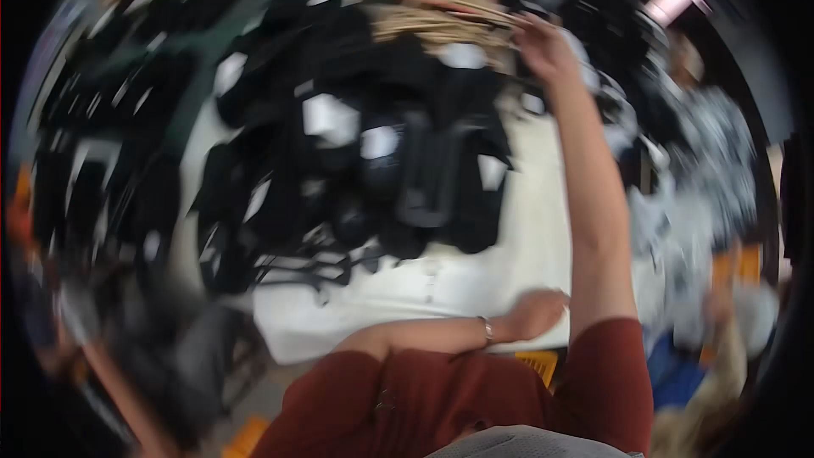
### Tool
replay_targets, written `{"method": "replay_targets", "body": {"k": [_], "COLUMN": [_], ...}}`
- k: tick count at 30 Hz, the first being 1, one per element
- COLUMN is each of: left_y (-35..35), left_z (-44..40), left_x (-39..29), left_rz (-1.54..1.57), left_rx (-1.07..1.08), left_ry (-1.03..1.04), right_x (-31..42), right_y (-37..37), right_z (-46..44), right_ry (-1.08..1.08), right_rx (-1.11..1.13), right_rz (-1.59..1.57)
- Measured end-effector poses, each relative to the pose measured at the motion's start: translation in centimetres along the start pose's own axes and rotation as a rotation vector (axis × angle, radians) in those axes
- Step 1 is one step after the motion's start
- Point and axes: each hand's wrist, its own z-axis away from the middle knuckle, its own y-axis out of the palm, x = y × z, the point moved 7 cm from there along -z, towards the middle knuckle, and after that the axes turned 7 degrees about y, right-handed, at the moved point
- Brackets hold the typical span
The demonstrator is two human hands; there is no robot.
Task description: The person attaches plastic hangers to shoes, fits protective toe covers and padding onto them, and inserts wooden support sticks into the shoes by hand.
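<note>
The right hand [543, 47] stretched forward, tan strips [415, 27] beside its grip, the left hand [534, 314] bent-armed behind, both grips too blurred to tell.

Legibility of markings, head view — no text, brand, number or sign can be read. Several white patches stand out on the heaped black pieces [348, 76]: a large pale patch [331, 120] near the middle of the heap, a smaller white patch [379, 142] just beside it at the lower right, and an upright white slip [490, 172] toward the heap's right side. Whether these are labels cannot be told; motion blur leaves any print on them indistinct. At the upper right, a bright pinkish panel [677, 0] shows only glare — no lettering can be made out.
</note>
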Motion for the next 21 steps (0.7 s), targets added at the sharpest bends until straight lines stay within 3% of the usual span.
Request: {"method": "replay_targets", "body": {"k": [1, 2, 6, 8, 10, 12, 14, 16, 18, 20, 21], "left_y": [-0.4, -0.8, -0.4, -0.5, 0.4, 0.7, 0.3, 0.3, 0.4, 0.7, 0.6], "left_z": [-0.4, -0.6, -0.8, -0.7, -0.5, -0.6, -0.6, -0.6, -0.7, -0.9, -0.8], "left_x": [-0.1, -0.6, -0.1, 0.0, 0.4, 0.6, 0.3, 0.4, 0.5, 0.5, 0.6], "left_rz": [-0.039, -0.063, -0.057, -0.101, -0.056, -0.081, -0.105, -0.111, -0.113, -0.143, -0.15], "left_rx": [0.07, 0.139, 0.059, 0.077, 0.018, 0.043, 0.055, 0.062, 0.076, 0.127, 0.124], "left_ry": [-0.056, -0.123, -0.142, -0.141, -0.023, -0.034, -0.025, -0.035, -0.04, -0.046, -0.041], "right_x": [-1.5, -3.3, -2.9, -2.4, -0.4, 1.2, 2.0, 4.8, 6.6, 5.6, 5.5], "right_y": [-4.2, -7.4, -17.4, -12.4, -8.7, -4.0, -2.8, -5.5, -5.2, -2.6, -4.3], "right_z": [-2.0, -4.3, -6.8, -4.4, -0.1, 4.3, 9.3, 14.6, 19.6, 26.1, 30.0], "right_ry": [0.006, 0.044, 0.042, 0.027, -0.166, -0.219, -0.22, -0.248, -0.167, -0.234, -0.275], "right_rx": [-0.32, -0.428, -0.539, -0.538, -0.745, -0.561, -0.582, -0.561, -0.79, -0.861, -0.801], "right_rz": [-0.051, -0.016, 0.218, 0.28, 0.307, 0.556, 0.716, 1.331, 1.964, 2.634, 2.758]}}
